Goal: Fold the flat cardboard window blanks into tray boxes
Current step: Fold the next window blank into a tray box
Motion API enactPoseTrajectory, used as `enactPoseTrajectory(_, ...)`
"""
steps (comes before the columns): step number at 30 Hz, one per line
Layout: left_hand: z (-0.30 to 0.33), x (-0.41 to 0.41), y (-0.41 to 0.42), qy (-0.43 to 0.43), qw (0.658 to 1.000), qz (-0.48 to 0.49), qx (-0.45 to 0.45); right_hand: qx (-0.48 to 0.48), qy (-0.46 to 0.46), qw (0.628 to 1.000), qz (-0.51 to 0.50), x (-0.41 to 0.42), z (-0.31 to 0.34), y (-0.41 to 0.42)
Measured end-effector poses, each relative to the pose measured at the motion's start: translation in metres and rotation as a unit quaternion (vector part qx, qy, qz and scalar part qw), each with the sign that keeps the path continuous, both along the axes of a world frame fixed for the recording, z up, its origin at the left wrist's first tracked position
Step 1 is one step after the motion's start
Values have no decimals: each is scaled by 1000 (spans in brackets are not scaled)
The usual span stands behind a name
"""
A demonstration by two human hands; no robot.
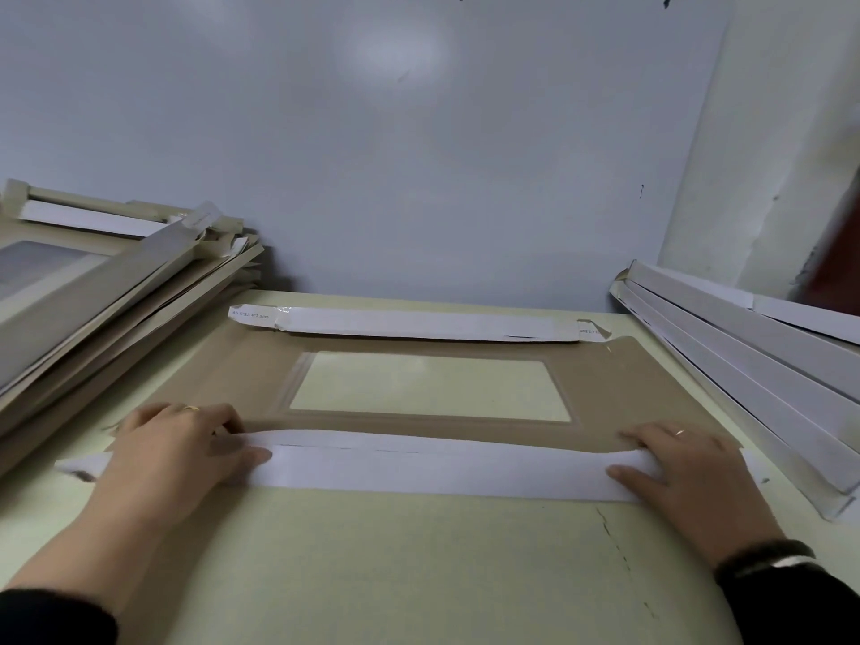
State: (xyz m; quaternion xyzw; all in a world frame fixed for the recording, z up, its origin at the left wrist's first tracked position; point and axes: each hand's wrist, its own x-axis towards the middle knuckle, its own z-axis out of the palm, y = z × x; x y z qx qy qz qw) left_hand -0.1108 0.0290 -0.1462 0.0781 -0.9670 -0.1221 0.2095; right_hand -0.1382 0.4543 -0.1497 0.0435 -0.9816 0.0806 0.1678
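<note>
Left hand [181,451], right hand [684,463] grip blank's near flap [433,467].

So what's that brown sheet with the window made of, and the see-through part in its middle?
The brown sheet looks like matte cardboard, white on its folded flap. The window seems a clear glossy film, probably plastic: it catches glare and the green table shows through.

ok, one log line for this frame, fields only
step: folding near flap of window blank | left hand: pinching flap | right hand: pinching flap | far flap: folded | table
</note>
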Motion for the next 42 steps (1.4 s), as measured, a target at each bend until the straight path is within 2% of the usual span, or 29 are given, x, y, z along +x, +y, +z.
enactPoseTrajectory(2,-1,-3,3,-21,999,8,-45,18,-18,999,22,-2,0,-4)
enactPoseTrajectory(5,-5,-7,13,-52,996,19,-71,19,-6,993,116,0,-2,-18)
enactPoseTrajectory(6,-7,-8,19,-45,997,-3,-67,18,-12,988,154,0,-2,-27)
enactPoseTrajectory(8,-10,-10,40,-28,993,-106,-52,-2,-26,972,232,0,-4,-47)
enactPoseTrajectory(11,-17,-9,82,-38,965,-259,-31,19,-65,952,299,-2,-11,-80)
enactPoseTrajectory(15,-26,-10,117,-63,946,-317,-9,6,-86,941,327,-3,-17,-106)
enactPoseTrajectory(19,-24,-14,99,-88,946,-310,22,-35,-106,941,319,-7,-15,-87)
enactPoseTrajectory(22,-18,-11,68,-108,943,-303,86,-71,-119,944,299,-9,-11,-63)
enactPoseTrajectory(25,-13,-5,35,-128,942,-272,148,-95,-116,952,265,-8,-9,-38)
enactPoseTrajectory(30,-11,1,-13,-134,951,-209,183,-139,-116,963,201,-6,-7,-1)
enactPoseTrajectory(35,-9,3,-31,-81,964,-163,195,-194,-83,967,143,-4,-7,19)
enactPoseTrajectory(38,-8,2,-32,-32,977,-140,161,-178,-38,975,130,-4,-3,19)
enactPoseTrajectory(42,-6,2,-32,-5,987,-91,131,-94,25,992,82,-7,-2,20)
